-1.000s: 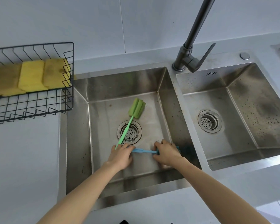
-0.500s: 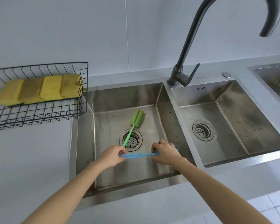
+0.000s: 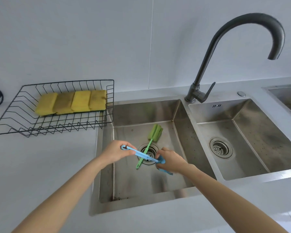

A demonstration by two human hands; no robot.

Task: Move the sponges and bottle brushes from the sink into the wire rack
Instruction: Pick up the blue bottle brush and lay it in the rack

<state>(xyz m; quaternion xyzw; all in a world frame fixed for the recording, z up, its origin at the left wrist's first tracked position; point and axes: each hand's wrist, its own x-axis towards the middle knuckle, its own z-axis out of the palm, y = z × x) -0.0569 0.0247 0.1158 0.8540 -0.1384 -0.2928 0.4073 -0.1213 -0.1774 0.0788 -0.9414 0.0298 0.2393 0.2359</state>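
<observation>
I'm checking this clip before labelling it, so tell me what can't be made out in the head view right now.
- Blue brush head: mostly hidden under the right hand.
- Blue brush handle middle: covered by the left hand fingers.
- Green brush handle: crossed by the blue brush.
- Sink near wall: hidden by its front rim.
- Rack left corner: cut off by the frame edge.
</observation>
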